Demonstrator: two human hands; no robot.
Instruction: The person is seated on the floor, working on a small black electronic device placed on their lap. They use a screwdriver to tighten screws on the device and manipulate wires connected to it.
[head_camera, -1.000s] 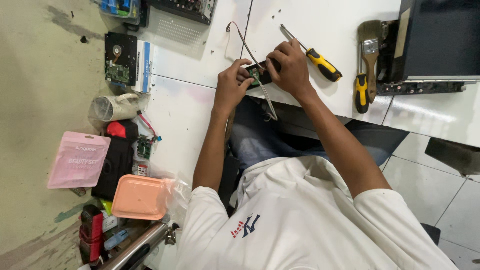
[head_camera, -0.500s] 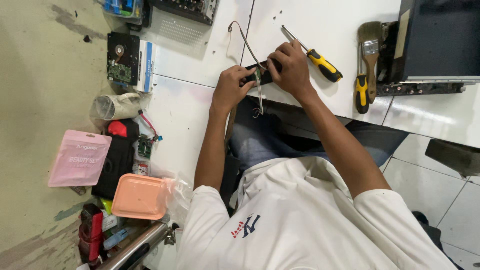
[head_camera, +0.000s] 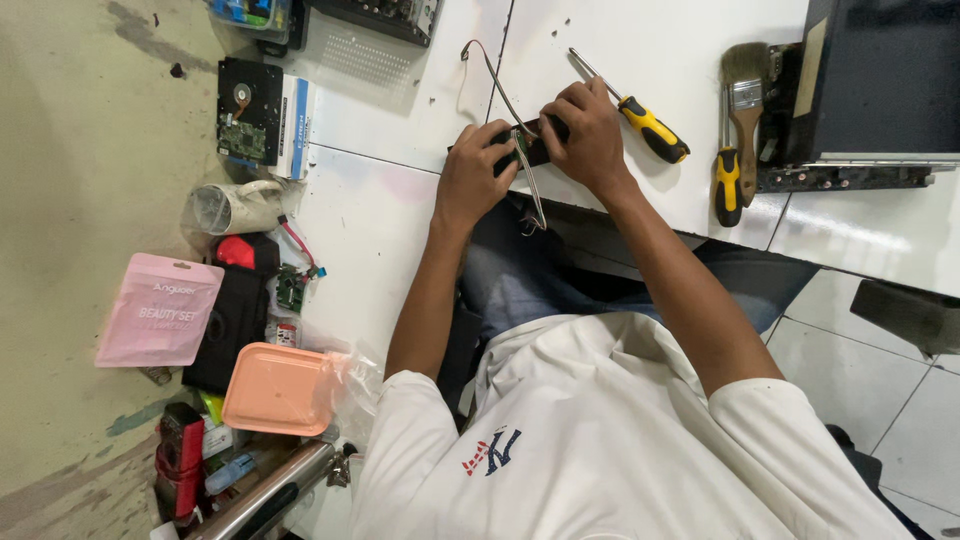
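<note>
From up here I see both hands meeting at the upper middle of the frame, at the near edge of the white surface (head_camera: 400, 215). My left hand (head_camera: 478, 170) and right hand (head_camera: 585, 135) each have a clenched grip on opposite ends of a small dark component (head_camera: 535, 150), held between them, I judge so it stays steady while the fingers work it. Thin wires (head_camera: 530, 185) run from it: some hang down over the edge toward the lap, one loops up across the surface.

A yellow-handled screwdriver (head_camera: 645, 125) lies just beside the right hand, within easy reach. Further right, a second yellow screwdriver (head_camera: 727, 180) and a paintbrush (head_camera: 745, 95) rest against a dark case (head_camera: 880, 80). At upper left sits a bare hard drive (head_camera: 248, 110); at lower left, an orange lid (head_camera: 278, 388) and a pink pouch (head_camera: 160, 310).
</note>
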